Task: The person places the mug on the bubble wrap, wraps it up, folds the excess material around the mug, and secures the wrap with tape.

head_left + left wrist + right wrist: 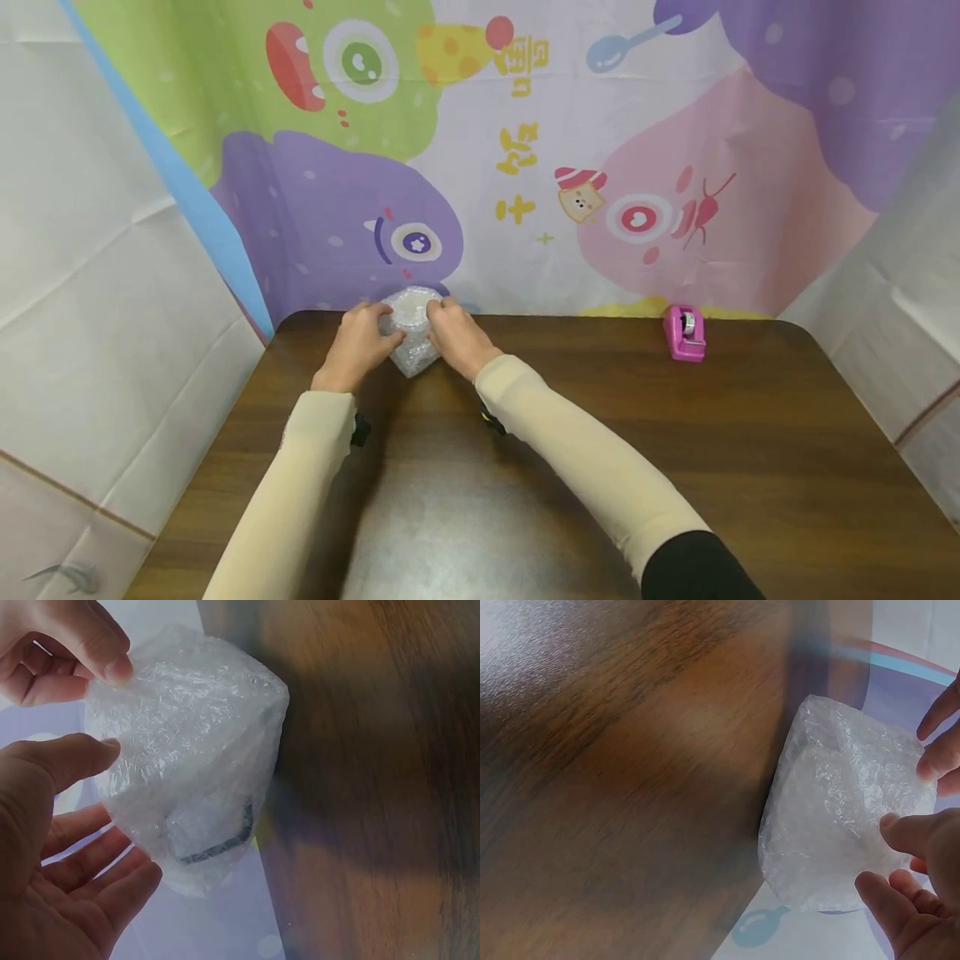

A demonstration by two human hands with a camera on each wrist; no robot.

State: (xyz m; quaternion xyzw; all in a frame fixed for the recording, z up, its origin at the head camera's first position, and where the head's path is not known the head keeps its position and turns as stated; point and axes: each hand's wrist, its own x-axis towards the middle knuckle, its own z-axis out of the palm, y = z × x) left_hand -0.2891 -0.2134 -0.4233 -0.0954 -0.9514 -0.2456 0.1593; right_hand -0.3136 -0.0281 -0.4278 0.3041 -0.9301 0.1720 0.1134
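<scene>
A bundle of clear bubble wrap (412,354) stands near the table's back edge, with both hands at its upper part. On its left side, the left hand (354,343) holds it between a bent thumb and spread fingers. The right hand (461,337) pinches the opposite edge with thumb and fingertips. Through the plastic in the left wrist view, a dark angled strip (217,847) shows; what is wrapped inside cannot be made out. The right wrist view shows the right thumb (909,834) on the crinkled wrap (825,802).
A pink tape dispenser (684,333) stands at the back right of the brown wooden table (600,408). Behind the table hangs a cloth (517,267) printed with cartoon monsters. Pale panels (82,250) flank the table on either side.
</scene>
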